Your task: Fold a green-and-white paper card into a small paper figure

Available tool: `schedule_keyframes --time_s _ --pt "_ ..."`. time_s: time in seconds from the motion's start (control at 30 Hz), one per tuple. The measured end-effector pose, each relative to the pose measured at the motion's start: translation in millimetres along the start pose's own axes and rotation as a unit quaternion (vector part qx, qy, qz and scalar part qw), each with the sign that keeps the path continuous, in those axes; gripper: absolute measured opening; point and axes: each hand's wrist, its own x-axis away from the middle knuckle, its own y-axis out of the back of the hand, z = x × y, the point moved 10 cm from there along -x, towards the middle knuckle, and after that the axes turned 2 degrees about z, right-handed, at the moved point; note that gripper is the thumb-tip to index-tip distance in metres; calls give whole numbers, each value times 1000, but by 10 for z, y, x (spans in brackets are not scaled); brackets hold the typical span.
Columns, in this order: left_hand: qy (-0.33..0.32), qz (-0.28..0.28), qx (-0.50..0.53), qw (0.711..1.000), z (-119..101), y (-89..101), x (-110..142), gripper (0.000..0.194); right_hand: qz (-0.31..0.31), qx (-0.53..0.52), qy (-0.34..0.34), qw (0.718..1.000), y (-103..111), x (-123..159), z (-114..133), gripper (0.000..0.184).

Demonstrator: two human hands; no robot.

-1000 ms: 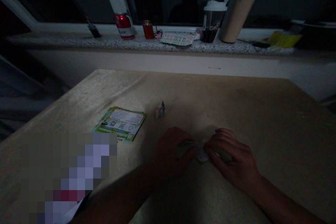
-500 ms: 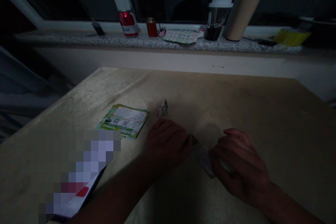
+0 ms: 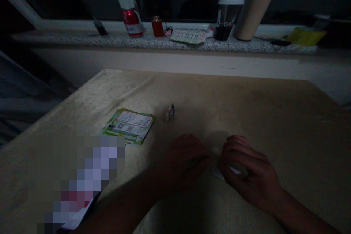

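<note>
A pale printed piece of paper (image 3: 218, 173) lies low over the table between my hands, mostly covered by the fingers. My right hand (image 3: 248, 170) pinches it, thumb against fingertips. From the other side, my left hand (image 3: 189, 159) is closed at the paper's left end, its fingertips in deep shadow. Beyond my left hand stands a small folded paper piece (image 3: 170, 112) with a pointed top. Left of that lies a stack of green and white printed leaflets (image 3: 133, 122).
A pixelated, lit object (image 3: 87, 179) lies beside my left forearm on the table (image 3: 260, 106). Along the windowsill (image 3: 109, 40) stand a red can (image 3: 132, 23), a small red jar (image 3: 157, 27), a lidded cup with straw (image 3: 226, 18), a cardboard tube (image 3: 257, 7) and a yellow item (image 3: 306, 37).
My left hand has moved right and slightly down, closer to my right hand. Less of the paper shows between them. My right hand has shifted only a little.
</note>
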Motion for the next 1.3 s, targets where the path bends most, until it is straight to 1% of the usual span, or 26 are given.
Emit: schedule_keyframes --time_s 0.07,0.17,0.23,0.3,0.4,0.47,0.5,0.57,0.6,0.67,0.73,0.8,0.87,0.93,0.97,1.03,1.1,1.2,1.23,1.3 --pt "48 -8 46 998 139 39 1 12 6 -80 -55 995 4 25 -138 13" --pt "134 -32 87 987 395 182 29 14 -10 -179 -124 976 98 97 -352 11" --pt "190 -76 89 975 557 330 79 16 -31 -207 -148 967 189 144 -466 13" --pt "220 -102 111 964 647 384 124 16 -63 -205 -177 961 263 192 -581 13" --pt "263 -112 167 944 709 277 193 16 -88 -204 -212 952 222 236 -676 7" --pt "287 -123 189 931 713 187 241 17 -82 -241 -219 942 99 235 -678 16" --pt "295 -135 192 926 712 165 264 16 -69 -259 -227 936 18 235 -677 16" --pt "314 -144 222 912 725 103 300 16 -48 -278 -248 927 -108 245 -689 8" --pt "320 -143 242 905 733 71 307 16 -47 -280 -261 923 -138 257 -707 6" --pt "330 -133 292 888 756 -5 312 16 -69 -283 -278 915 -124 280 -752 8" --pt "341 -127 340 867 785 -75 323 17 -95 -299 -280 907 -81 285 -776 5" --pt "345 -133 385 845 808 -132 341 20 -96 -315 -276 903 -79 271 -772 8" --pt "345 -139 420 828 817 -187 361 26 -88 -307 -275 907 -88 255 -754 6" --pt "354 -109 439 818 806 -290 376 32 -101 -273 -275 916 -47 257 -739 4" --pt "361 -85 445 815 792 -350 381 33 -116 -254 -274 920 -13 265 -731 5" --pt "369 -47 452 810 764 -439 391 29 -134 -233 -269 925 29 281 -710 14" --pt "365 -50 463 806 754 -445 389 23 -127 -228 -257 931 19 281 -677 20" --pt "350 -72 483 800 754 -417 379 19 -109 -188 -210 953 22 247 -589 15" --pt "343 -69 485 801 745 -418 370 18 -108 -164 -190 962 38 231 -551 11" --pt "332 -63 477 811 729 -410 353 15 -112 -121 -145 976 79 192 -461 11"
